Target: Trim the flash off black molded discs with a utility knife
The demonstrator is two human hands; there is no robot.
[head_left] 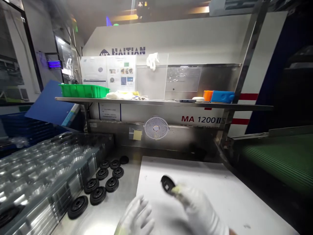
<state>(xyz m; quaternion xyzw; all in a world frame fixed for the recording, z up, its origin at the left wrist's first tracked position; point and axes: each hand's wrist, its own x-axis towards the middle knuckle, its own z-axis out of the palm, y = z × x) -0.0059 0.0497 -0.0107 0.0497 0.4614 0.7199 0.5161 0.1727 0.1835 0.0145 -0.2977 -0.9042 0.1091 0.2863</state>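
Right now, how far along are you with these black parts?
Done: nine round black parts sit on the steel bench. In hand: the right hand grips another black part over the white sheet; the left hand holds nothing. Left: the clear tray's pockets look mostly empty.

A stainless steel bench (128,182) carries a white board (207,176) at lower right, with black moulded discs (97,195) and clear plastic trays (41,176) at left.

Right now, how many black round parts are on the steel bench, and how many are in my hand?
Black round parts on the steel bench: 9
Black part in the right hand: 1
Total: 10
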